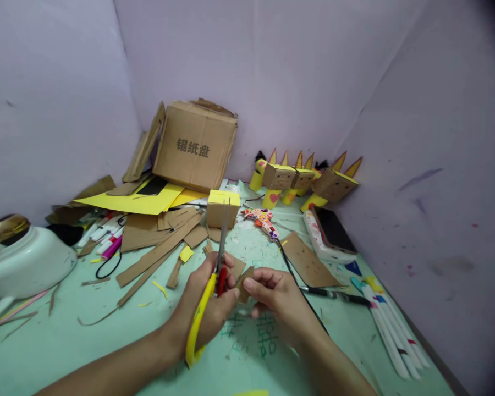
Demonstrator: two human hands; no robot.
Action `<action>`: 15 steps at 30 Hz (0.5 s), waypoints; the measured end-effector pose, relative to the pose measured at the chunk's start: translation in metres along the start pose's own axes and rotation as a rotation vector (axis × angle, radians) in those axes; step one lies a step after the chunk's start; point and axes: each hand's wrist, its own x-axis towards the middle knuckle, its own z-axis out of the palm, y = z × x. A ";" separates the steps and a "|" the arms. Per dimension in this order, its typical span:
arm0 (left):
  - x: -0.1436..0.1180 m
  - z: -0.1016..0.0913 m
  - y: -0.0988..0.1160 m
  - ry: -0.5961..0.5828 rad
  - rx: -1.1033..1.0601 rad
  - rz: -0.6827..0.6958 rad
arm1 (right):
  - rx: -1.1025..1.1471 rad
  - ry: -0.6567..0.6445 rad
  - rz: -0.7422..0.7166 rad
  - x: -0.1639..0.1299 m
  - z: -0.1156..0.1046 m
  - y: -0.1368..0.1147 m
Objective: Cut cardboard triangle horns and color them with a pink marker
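While the left hand gripped the yellow-handled scissors, blades pointing up and away, the right hand pinched a small cardboard piece just beside them. That piece looked light, stiff and creasable, best held by its edge. Beyond stood a small cardboard box.

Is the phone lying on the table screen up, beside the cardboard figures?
Yes, the phone lies dark screen up on a white case, just in front of the cardboard figures.
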 end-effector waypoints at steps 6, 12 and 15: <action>0.002 -0.001 0.002 0.001 0.010 0.024 | 0.200 0.013 0.048 -0.003 0.003 0.001; 0.001 0.000 0.003 0.020 0.051 0.012 | 0.253 0.063 0.032 -0.002 0.002 0.003; 0.004 -0.003 0.005 -0.015 0.014 -0.003 | 0.262 0.127 0.030 0.001 0.000 0.003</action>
